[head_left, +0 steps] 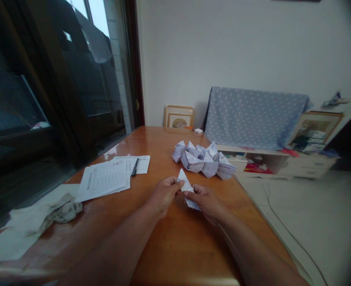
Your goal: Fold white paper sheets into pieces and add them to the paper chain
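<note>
Between both hands, above the table, is a piece of folded paper (185, 180) with printing on it and a pointed upper end. My left hand (165, 194) pinches its left edge near the top, thumb in front. My right hand (203, 200) grips its lower right part, with the thumb across the front and the fingers partly hidden behind. Just beyond my hands stand several folded paper boats (193, 161), nested in stacks and set in rows, their peaks pointing up.
A wooden table (160, 151) stretches ahead. On its left lie printed sheets (104, 180), a black pen (135, 167) and a crumpled cloth (64, 208). A small white box (198, 130) sits at the far end. Right of the table, a cable (291, 234) crosses the floor.
</note>
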### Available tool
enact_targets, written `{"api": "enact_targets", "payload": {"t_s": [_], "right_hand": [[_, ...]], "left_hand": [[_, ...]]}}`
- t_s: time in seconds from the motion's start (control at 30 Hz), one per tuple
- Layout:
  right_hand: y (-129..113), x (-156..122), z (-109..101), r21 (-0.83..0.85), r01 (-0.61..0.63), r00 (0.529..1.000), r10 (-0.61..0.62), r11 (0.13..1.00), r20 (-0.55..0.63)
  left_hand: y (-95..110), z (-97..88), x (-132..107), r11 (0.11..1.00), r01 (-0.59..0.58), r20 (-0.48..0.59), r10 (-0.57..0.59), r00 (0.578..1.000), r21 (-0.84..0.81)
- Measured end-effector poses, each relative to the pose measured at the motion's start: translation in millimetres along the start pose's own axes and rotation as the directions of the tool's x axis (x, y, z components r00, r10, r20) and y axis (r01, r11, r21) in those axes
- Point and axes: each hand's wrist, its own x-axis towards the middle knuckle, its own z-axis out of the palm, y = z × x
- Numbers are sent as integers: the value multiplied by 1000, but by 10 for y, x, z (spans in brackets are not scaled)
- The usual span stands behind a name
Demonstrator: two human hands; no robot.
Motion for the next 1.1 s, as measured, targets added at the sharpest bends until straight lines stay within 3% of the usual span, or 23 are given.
{"api": "enact_targets", "payload": {"t_s": [0.37,0.57,0.87,1.1], "right_hand": [[-12,-35,-4,-60,-13,998,17,998,65],[-11,-52,26,0,-59,996,59,998,67],[-17,-39,13,-27,-11,999,12,1000,47],[-54,-61,13,-7,-79,996,79,997,37]], "left_hand": [[-18,-11,18,994,29,-22,-31,999,-104],[-16,-3,19,999,-22,-83,20,996,-23],[5,75,-30,999,14,13,-14,1000,-53],[-4,5,16,999,-42,-116,39,992,-22]]}}
